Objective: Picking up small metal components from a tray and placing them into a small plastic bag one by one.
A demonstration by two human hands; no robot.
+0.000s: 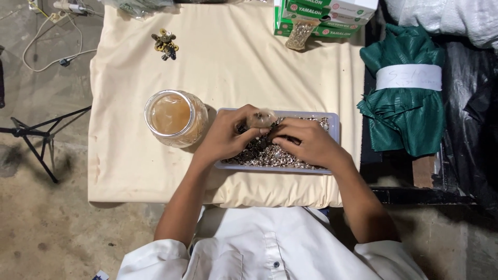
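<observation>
Standing left on the cloth-covered surface (129, 155): glass jar (175, 118), amber contents. Right of it, shallow tray (334, 124) of small silvery metal rings (270, 154). Left hand (228, 135) fingers pinch a pale round piece (261, 118); right hand (306, 142) fingers curled among rings, grasp unclear.

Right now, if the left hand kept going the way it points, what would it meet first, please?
Probably the right hand: the left hand points rightward over the tray of small metal pieces, their fingers nearly touching.

Both bare forearms reach up from the lower frame and meet at centre. The left hand (225, 136) curls inward, fingertips pinched, apparently around something small. The right hand (306, 141) lies palm-down, fingers bent toward it.
</observation>
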